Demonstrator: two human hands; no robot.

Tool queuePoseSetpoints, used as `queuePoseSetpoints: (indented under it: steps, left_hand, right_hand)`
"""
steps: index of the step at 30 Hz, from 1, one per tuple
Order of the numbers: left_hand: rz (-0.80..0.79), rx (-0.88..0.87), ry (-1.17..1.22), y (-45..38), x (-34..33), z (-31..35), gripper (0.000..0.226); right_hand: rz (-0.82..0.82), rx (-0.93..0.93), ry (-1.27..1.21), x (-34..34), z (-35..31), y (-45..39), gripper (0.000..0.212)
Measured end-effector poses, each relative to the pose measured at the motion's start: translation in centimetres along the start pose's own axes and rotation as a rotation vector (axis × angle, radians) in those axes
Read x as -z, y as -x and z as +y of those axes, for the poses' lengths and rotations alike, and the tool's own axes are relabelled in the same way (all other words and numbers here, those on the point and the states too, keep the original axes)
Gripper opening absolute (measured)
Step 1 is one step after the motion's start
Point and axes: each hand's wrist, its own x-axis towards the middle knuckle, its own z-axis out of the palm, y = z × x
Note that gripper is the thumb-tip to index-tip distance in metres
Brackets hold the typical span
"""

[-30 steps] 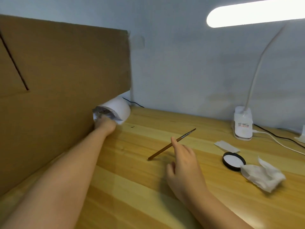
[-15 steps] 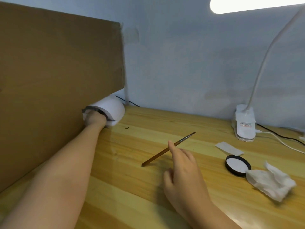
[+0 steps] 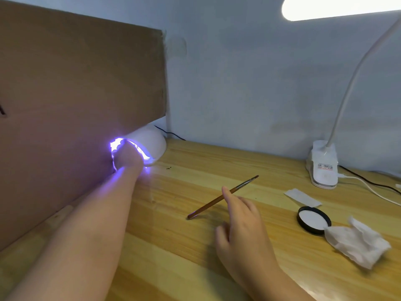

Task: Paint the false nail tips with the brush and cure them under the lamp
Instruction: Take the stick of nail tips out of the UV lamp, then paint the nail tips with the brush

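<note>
The left hand [image 3: 128,156] is inserted into the mouth of the white curing lamp [image 3: 149,141] at centre left of the frame; violet light glows around the opening. Its fingers are hidden inside, so their state cannot be told, and no nail tips are visible. A cardboard sheet [image 3: 76,101] fills the upper left, covering part of the lamp. The right hand [image 3: 243,227] is at lower centre, pinching the brush [image 3: 219,198] with curled fingers. The brush slants, bristles toward the upper right, handle end low near the counter [image 3: 173,257]. At right stand a desk lamp [image 3: 324,168], a black lid [image 3: 313,220] and a crumpled tissue [image 3: 358,244].
</note>
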Motion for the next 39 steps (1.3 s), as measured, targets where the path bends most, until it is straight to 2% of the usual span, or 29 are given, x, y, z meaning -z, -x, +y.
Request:
queuePoseSetpoints:
  steps: [4, 10, 12, 15, 17, 20, 23, 26, 28, 31, 33, 36, 39]
  left_hand:
    - [0.085, -0.107, -0.183, 1.4, 0.6, -0.5, 0.027]
    - [0.074, -0.13, -0.205, 3.8, 2.1, -1.7, 0.025]
    - [0.058, -0.09, -0.194, 4.7, 3.1, -2.2, 0.026]
    - [0.05, -0.18, -0.146, 6.2, 4.9, -3.2, 0.039]
    - [0.061, -0.176, -0.153, 7.2, 6.4, -4.0, 0.047]
    - [0.102, -0.154, -0.057, 8.9, 8.1, -4.9, 0.033]
    - [0.146, -0.162, 0.039, 11.2, 9.5, -5.8, 0.049]
    - [0.136, -0.187, 0.194, 13.6, 11.3, -6.1, 0.047]
    - [0.121, -0.237, 0.256, 15.3, 12.2, -5.8, 0.041]
    - [0.066, -0.336, 0.336, 18.5, 13.2, -4.3, 0.036]
    - [-0.01, -0.399, 0.404, 21.0, 13.2, -2.9, 0.036]
    - [-0.135, -0.485, 0.491, 25.3, 12.6, -0.2, 0.038]
    - [-0.28, -0.568, 0.548, 29.8, 11.1, 2.6, 0.038]
  right_hand:
    - [-0.018, -0.004, 0.002, 0.0, -0.1, 0.0, 0.071]
    - [-0.062, -0.01, 0.001, 0.0, -0.1, -0.3, 0.071]
    - [-0.071, -0.018, -0.008, 0.0, -0.1, -0.4, 0.071]
    - [-0.07, -0.043, -0.039, 0.1, -0.1, -0.5, 0.069]
    - [-0.054, -0.077, -0.068, 0.4, -0.2, -0.4, 0.068]
    - [-0.049, -0.153, -0.108, 0.9, -0.4, -0.4, 0.067]
    - [-0.131, -0.277, -0.164, 1.7, -1.0, -0.6, 0.069]
    - [-0.222, -0.319, -0.19, 2.5, -2.1, -1.1, 0.071]
    - [-0.225, -0.344, -0.215, 3.5, -2.7, -1.7, 0.07]
    - [-0.159, -0.317, -0.258, 6.3, -2.8, -1.6, 0.062]
    - [-0.045, -0.238, -0.256, 8.8, -2.1, -0.4, 0.058]
    - [0.143, -0.117, -0.163, 12.7, 0.1, 2.6, 0.053]
    - [0.255, -0.071, -0.084, 16.4, 3.0, 6.1, 0.051]
